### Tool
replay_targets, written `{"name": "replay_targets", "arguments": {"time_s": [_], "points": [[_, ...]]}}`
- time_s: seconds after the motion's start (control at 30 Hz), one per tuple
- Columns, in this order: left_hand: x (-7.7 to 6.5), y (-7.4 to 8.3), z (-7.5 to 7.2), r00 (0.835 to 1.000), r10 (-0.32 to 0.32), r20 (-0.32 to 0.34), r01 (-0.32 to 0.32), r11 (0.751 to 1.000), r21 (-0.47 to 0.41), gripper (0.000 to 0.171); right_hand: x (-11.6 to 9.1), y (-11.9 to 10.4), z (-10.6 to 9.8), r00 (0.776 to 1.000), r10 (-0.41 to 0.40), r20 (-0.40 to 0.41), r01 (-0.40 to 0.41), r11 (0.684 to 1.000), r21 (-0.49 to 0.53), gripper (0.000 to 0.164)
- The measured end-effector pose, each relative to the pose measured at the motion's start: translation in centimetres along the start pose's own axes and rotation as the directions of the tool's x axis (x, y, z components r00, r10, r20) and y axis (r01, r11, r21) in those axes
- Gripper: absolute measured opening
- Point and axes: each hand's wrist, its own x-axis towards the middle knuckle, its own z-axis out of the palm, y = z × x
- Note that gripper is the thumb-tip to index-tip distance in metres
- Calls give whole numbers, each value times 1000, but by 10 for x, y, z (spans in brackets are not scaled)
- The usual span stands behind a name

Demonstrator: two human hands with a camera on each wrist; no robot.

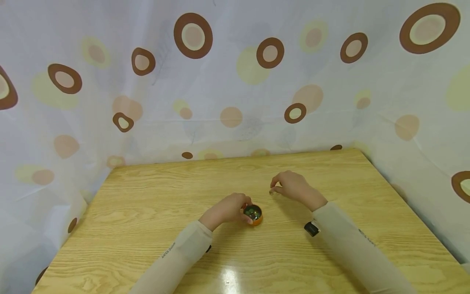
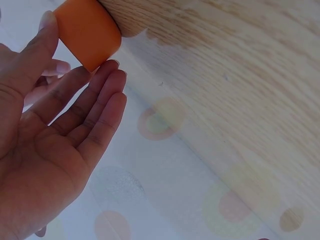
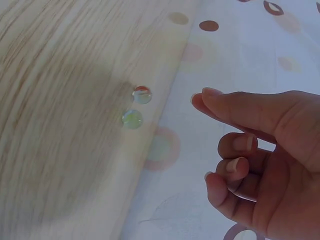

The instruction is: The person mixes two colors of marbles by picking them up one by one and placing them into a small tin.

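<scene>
My left hand (image 1: pixel 232 208) grips a small orange bowl (image 1: pixel 258 221) by its side, thumb at the near rim and fingers at the far one. Several glass marbles (image 1: pixel 252 212) lie inside it. In the left wrist view the bowl's smooth outer wall (image 2: pixel 90 35) shows between thumb and fingers. Farther to the right, my right hand (image 1: pixel 293 187) reaches down over the table, its thumb and forefinger close together just above the marbles there. The right wrist view shows an orange-streaked marble (image 3: pixel 142 94) and a green one (image 3: pixel 132 119) side by side on the wood, apart from the fingertips.
The light wooden table (image 1: pixel 176 183) stretches out on all sides of the hands. A white curtain (image 1: pixel 227 90) with brown and pastel circles hangs behind it and along both sides. A black band (image 1: pixel 312 228) sits at the right wrist.
</scene>
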Motion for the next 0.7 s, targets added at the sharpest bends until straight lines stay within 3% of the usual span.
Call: {"name": "replay_targets", "arguments": {"time_s": [0.7], "points": [[0,0,0,1000,-3,4,3,1000,17,46,8,22,10,989,116,93,-119,993,25,14]]}}
